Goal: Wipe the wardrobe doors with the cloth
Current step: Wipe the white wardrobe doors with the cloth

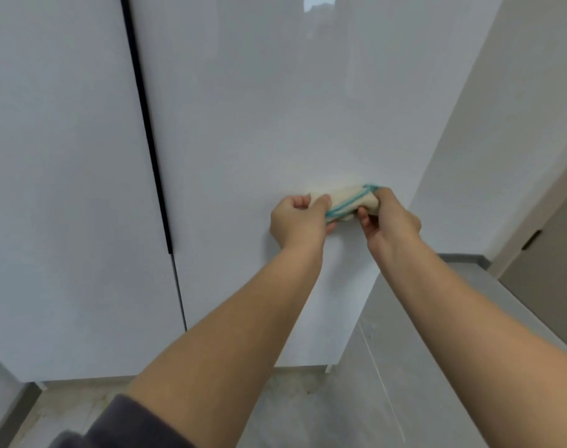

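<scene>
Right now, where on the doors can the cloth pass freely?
Right door: bare above the cloth, between black handle strip and side wall. Left door: all bare. Crowded only where left grip and right grip hold the cloth.

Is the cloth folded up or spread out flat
Folded: the cloth is a bunched wad gripped between the left hand and right hand.

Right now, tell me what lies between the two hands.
The head view shows the cloth, cream with a teal edge, bunched between the left hand and right hand; both grip it.
</scene>
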{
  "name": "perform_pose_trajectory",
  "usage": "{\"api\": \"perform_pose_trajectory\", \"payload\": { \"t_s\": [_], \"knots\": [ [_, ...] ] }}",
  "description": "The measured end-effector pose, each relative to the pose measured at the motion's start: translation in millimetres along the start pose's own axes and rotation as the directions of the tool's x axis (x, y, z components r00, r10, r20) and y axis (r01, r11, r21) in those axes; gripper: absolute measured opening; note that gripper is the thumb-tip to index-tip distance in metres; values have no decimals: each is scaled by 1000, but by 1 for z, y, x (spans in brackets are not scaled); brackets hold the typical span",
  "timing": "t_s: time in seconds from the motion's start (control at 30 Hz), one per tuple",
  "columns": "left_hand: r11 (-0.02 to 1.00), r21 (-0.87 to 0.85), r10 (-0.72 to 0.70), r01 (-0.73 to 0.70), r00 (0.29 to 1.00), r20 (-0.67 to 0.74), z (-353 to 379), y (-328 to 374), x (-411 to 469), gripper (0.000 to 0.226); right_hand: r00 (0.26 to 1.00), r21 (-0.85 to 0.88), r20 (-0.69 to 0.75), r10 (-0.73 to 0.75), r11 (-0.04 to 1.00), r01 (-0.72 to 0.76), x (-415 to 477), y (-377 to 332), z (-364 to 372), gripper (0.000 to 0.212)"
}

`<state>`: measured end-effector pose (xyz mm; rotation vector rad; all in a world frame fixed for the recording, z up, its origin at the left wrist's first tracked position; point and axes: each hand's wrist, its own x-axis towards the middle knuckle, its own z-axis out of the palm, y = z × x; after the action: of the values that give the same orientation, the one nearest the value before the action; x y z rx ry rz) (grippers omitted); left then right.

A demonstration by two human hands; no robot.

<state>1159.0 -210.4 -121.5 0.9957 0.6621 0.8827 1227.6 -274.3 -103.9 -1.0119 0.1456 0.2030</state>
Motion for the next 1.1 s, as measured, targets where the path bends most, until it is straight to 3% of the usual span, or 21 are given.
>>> {"api": "perform_pose_trajectory", "payload": {
  "t_s": [0.17,0.33,0.6,0.8,0.97,1.1],
  "knots": [
    [976,83,197,-202,979,60,32,48,-4,17,995,-8,12,-102,995,102,-3,-52,24,12],
    [887,253,376,-386,922,90,44,46,9,20,987,-85,15,-160,983,161,4,-66,28,18],
    [834,400,381,-379,921,77,38,-20,9,17,989,-267,-55,-139,956,119,32,-22,-15,24],
    [824,505,278,-256,960,35,24,-84,0,15,985,-316,-142,-93,948,44,56,27,-58,25],
    [835,549,93,-43,994,-63,7,-146,-1,16,975,-327,-222,6,942,-80,85,81,-101,18],
    [840,519,-77,159,981,-177,-9,-208,1,18,946,-317,-303,112,925,-211,112,136,-143,21]
  ]
}}
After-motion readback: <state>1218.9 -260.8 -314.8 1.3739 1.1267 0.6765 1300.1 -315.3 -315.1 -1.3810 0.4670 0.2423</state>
